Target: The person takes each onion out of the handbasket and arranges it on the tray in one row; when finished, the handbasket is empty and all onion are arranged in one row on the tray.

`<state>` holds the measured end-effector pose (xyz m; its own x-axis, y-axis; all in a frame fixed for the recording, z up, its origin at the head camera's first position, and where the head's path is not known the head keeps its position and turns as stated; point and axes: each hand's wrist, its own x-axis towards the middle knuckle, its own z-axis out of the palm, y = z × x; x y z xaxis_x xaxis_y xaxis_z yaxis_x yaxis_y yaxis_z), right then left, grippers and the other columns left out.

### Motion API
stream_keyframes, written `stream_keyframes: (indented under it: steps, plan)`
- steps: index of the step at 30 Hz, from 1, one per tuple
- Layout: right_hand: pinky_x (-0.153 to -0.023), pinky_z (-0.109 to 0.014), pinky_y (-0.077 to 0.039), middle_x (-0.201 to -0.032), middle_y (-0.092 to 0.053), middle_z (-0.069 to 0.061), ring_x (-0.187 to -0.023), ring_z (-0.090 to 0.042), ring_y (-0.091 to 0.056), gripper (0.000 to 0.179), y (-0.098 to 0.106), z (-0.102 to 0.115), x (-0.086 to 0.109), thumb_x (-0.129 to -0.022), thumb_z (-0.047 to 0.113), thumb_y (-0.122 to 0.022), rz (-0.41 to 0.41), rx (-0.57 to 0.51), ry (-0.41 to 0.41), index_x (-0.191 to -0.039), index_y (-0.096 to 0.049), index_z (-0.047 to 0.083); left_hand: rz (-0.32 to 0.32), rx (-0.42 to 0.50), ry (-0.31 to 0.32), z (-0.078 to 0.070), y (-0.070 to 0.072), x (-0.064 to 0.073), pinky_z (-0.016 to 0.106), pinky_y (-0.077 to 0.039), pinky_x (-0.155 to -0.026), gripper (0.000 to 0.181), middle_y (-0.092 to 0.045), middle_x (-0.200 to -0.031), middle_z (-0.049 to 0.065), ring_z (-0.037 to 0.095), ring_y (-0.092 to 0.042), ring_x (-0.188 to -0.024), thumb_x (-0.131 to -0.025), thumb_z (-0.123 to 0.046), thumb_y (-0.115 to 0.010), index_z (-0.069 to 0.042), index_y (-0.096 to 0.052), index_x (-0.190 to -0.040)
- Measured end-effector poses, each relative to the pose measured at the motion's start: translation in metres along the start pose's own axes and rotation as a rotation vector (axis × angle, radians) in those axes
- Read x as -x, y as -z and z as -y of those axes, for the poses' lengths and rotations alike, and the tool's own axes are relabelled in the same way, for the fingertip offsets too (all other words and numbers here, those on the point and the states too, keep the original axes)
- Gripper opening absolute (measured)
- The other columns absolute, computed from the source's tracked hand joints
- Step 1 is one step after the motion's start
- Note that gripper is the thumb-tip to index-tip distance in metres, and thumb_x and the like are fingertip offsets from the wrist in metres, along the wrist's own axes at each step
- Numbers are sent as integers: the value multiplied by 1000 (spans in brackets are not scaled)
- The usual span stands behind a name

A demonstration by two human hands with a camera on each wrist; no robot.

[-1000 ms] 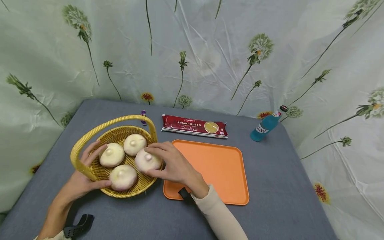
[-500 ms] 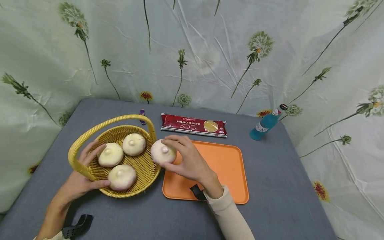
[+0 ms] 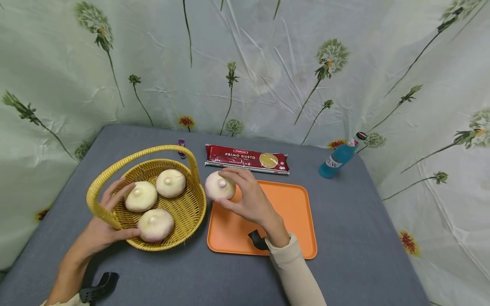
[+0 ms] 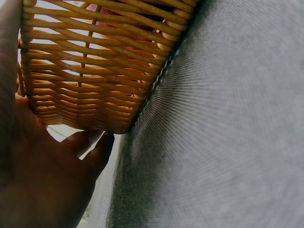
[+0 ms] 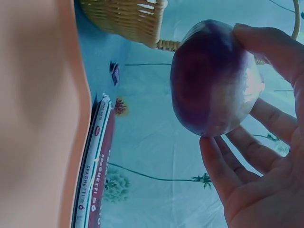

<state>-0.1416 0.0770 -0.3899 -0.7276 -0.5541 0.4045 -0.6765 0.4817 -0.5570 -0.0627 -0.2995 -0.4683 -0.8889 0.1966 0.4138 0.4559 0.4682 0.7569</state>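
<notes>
My right hand (image 3: pixel 252 199) pinches a white turnip (image 3: pixel 219 187) between thumb and fingers, in the air over the left part of the orange tray (image 3: pixel 283 221). In the right wrist view that turnip (image 5: pixel 204 80) shows a purple underside. The left hand (image 3: pixel 100 233) holds the left side of a yellow wicker basket (image 3: pixel 186 214), its thumb at the near rim beside a turnip. Three turnips lie in the basket, at the back (image 3: pixel 170 183), left (image 3: pixel 141 196) and front (image 3: pixel 155 225). In the left wrist view, fingers touch the outside of the woven wall (image 4: pixel 90 90).
A red spaghetti pack (image 3: pixel 246 159) lies behind the tray. A blue bottle (image 3: pixel 340 157) stands at the back right of the grey table (image 3: pixel 356 238). Behind the basket is a small purple-wrapped item (image 3: pixel 181 148). The basket's tall handle (image 3: pixel 149 150) arches over it.
My right hand has lifted a turnip out of the basket's right side and carried it right, over the tray. The left hand stays at the basket.
</notes>
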Motion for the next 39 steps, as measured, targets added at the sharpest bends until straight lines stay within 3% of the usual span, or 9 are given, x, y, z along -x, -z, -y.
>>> stream_keyframes:
  steps: [16,28,39]
  plan:
    - [-107,-44,-44,-142,-56,-10,-132,-27,-50,57,-2,-17,-2,-83,19,-83,59,78,-177,-135,-61,9,11,11,24,1,3,0,10,-10,-107,116,-12,-161,22,6,-9,-150,-50,2,-94,1,-38,-152]
    - [-108,-44,-43,-141,-56,-11,-131,-28,-51,56,-5,-21,-2,-84,18,-83,89,113,-176,-134,-61,7,10,28,12,1,3,-1,11,-9,-108,119,-11,-161,21,8,-9,-150,-46,3,-94,3,-38,-151]
    - [-108,-42,-43,-140,-56,-13,-132,-27,-50,56,-6,-23,-1,-85,15,-81,110,117,-202,-136,-60,5,9,9,35,-1,0,2,10,-10,-106,114,-13,-161,20,6,-9,-149,-52,-1,-94,0,-39,-152]
